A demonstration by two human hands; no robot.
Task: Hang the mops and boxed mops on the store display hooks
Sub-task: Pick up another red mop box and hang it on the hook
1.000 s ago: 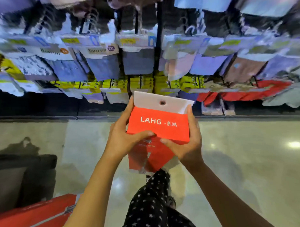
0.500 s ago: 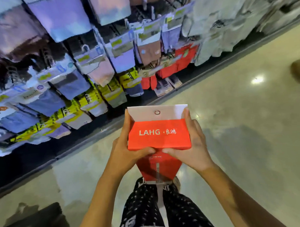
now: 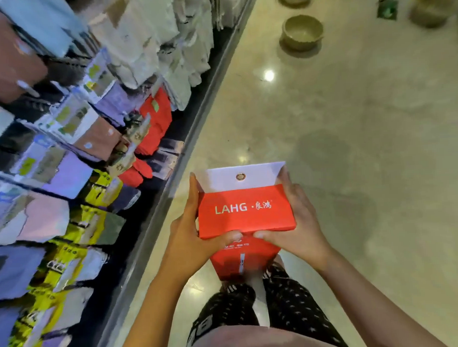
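Along the left side of the view, a display rack (image 3: 66, 153) is seen hung with blurred packaged goods in purple, pink, yellow and red, bordered by a dark base rail (image 3: 194, 117) that runs diagonally up to the right. On the glossy floor (image 3: 351, 143) at the upper right, well apart from the hands, a few round bowl-like basins (image 3: 302, 32) are set. Nothing is seen between the hands and the rack.

In front of the body, over the floor, a red boxed mop (image 3: 246, 209) is held. Its top end, lettered "LAHG", is turned up toward the camera, and its white flap (image 3: 242, 176) with a metal eyelet is pointed away from the person. The long axis is directed downward, toward the legs in dark patterned trousers (image 3: 284, 301).

The box is gripped between both hands: the left hand (image 3: 188, 234) is closed on its left edge, the right hand (image 3: 299, 222) on its right edge, with both thumbs pressed along the near lower edge.
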